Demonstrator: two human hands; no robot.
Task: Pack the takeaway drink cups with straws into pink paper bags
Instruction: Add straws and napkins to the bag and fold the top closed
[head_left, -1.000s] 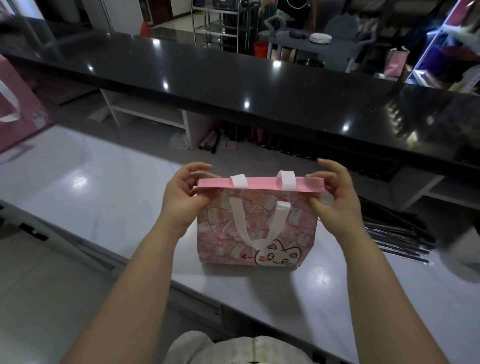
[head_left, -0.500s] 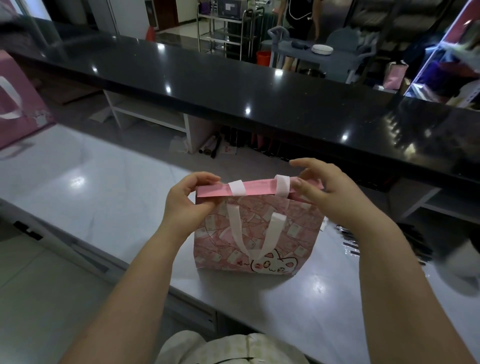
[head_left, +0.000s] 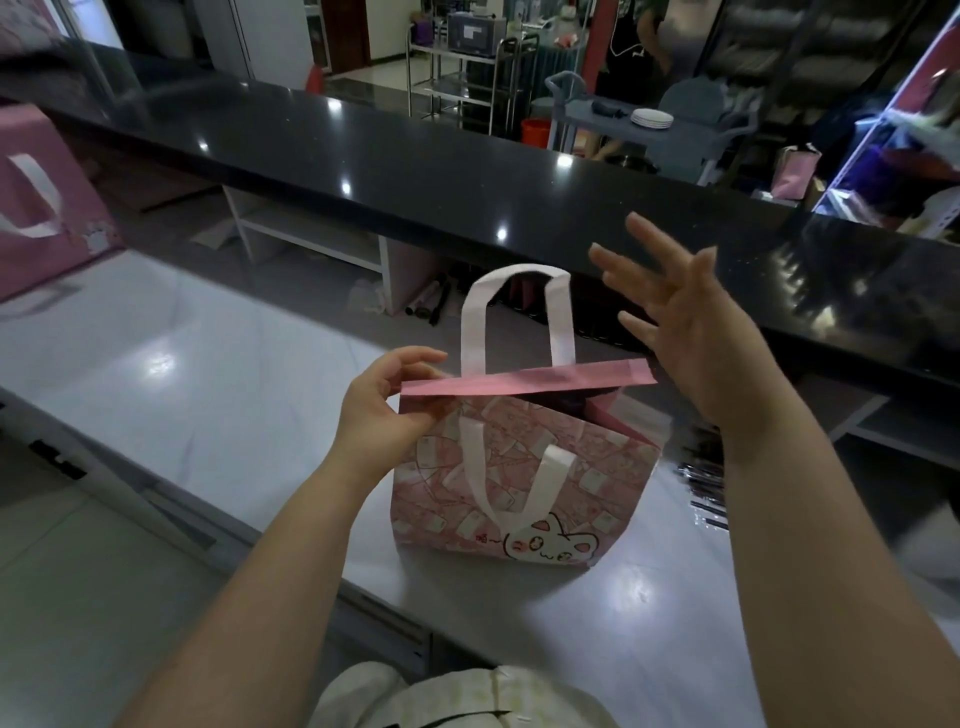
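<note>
Left hand (head_left: 387, 410) pinches the bag top; right hand (head_left: 691, 332) is spread and holds nothing.
The left thumb and fingers pinch the left end of the folded top edge of the pink paper bag (head_left: 519, 499), which stands on the white counter (head_left: 182, 364) between the hands. The right hand hovers beside the fold's right end. One white handle (head_left: 519, 312) stands upright between the hands.

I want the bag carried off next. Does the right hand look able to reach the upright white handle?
Probably yes: the right hand hangs open right of the upright handle, nothing between them, while the left hand pinches the top edge of the bag.
</note>
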